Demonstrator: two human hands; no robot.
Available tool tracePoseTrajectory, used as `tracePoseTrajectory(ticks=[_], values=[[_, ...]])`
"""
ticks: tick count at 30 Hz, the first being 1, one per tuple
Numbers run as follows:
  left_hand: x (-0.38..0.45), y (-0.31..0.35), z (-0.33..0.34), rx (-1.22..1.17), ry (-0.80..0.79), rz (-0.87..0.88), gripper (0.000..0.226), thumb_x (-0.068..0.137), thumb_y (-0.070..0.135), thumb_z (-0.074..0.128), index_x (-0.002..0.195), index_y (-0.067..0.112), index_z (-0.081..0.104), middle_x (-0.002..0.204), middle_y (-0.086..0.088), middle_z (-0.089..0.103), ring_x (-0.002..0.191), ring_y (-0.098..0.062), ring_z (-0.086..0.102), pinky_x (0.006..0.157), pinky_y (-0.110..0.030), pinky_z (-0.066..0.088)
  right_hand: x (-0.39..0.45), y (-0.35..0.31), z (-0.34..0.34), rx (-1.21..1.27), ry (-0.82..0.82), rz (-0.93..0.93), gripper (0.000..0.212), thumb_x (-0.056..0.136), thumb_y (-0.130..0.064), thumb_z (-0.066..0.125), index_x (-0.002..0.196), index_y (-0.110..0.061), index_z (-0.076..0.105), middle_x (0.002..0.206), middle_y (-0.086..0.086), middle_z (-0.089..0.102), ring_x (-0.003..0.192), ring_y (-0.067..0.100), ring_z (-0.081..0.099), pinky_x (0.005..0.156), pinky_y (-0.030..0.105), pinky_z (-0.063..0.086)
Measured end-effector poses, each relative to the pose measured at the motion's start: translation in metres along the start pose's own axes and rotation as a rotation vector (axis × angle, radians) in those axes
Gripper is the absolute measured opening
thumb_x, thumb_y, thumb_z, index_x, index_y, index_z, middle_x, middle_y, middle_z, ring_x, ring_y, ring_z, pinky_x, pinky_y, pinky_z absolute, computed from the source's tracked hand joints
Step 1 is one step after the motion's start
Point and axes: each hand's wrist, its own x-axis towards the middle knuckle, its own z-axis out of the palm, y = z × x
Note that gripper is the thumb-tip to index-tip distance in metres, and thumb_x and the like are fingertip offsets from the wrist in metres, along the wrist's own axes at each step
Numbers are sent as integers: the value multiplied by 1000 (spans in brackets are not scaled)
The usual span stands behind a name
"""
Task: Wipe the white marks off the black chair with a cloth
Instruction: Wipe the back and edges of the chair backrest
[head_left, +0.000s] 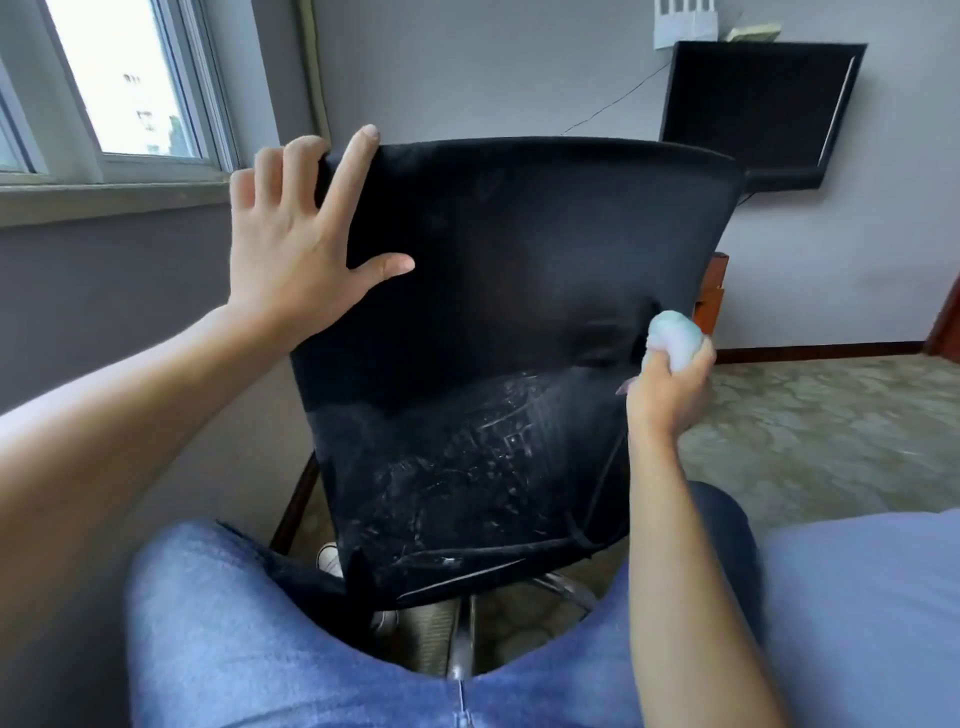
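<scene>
Head view. Black chair (519, 322) backrest faces the person, between their knees. Left hand (296, 244) spread wide, flat on the chair's upper left corner. Right hand (667, 387) grips a balled pale cloth (675, 338) at the chair's right edge. White marks (488, 457) streak the chair's lower half.

Grey walls, a bright window (119, 78) (daylight outside), a wall-mounted dark screen (758, 109), patterned floor (831, 415).
</scene>
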Motion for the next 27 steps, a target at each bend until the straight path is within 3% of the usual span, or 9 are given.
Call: tracePoseTrajectory(ticks=[2,4,6,10,13,19,21,24,27], values=[[0,1,-1,-3,-7,0,103,85,77,63,164,27,19,141,-23,41,121,-43,42,101,-57,34,-17,-9,17,52,-54,-15,56,99,-11,55,151,-25,41,148,13,44,116,31,58,67,15,44],[0,2,-2,-2,-8,5,102,86,77,61,164,29,17,142,-23,40,120,-44,42,101,-57,34,-59,-18,33,77,-80,-43,54,98,-6,53,149,-21,44,147,14,42,90,17,62,51,11,45],[0,3,-2,8,-14,17,99,87,76,60,165,33,16,143,-23,40,120,-44,41,100,-58,35,-108,-15,45,125,-187,-64,51,96,-7,54,144,-21,46,142,8,44,68,10,62,44,23,54],[-3,1,-1,34,-27,12,95,89,75,59,164,38,14,148,-23,38,123,-46,41,100,-58,36,-187,-1,61,61,-513,-140,46,88,-32,56,133,-34,45,129,-3,53,82,30,70,51,43,61],[-6,-6,1,46,-17,1,95,90,75,59,164,38,14,148,-23,39,126,-45,42,101,-58,36,-198,2,58,3,-649,-208,36,90,-34,61,123,-33,48,116,-3,63,66,28,71,49,36,59],[-7,-6,2,77,9,2,94,88,76,57,165,39,15,149,-20,42,127,-42,44,101,-54,38,-192,-7,54,-54,-520,-169,36,103,-37,50,135,-34,33,93,0,70,43,13,65,49,37,57],[-8,1,3,91,30,2,95,87,77,56,164,40,17,149,-19,44,127,-41,46,100,-52,40,-209,-12,61,-31,-575,-268,38,104,-38,52,135,-35,30,89,2,72,44,14,65,47,40,57],[-6,14,4,118,69,10,94,84,77,57,164,40,22,146,-17,48,123,-39,50,97,-51,41,-237,-15,78,-92,-742,-546,45,99,-41,56,138,-37,34,112,-3,70,69,24,73,61,45,60],[-3,24,5,108,90,10,94,83,75,59,164,41,25,145,-15,50,123,-37,51,95,-49,40,-248,-3,91,-150,-738,-694,49,91,-42,62,134,-34,41,124,3,66,84,29,72,62,46,61]])
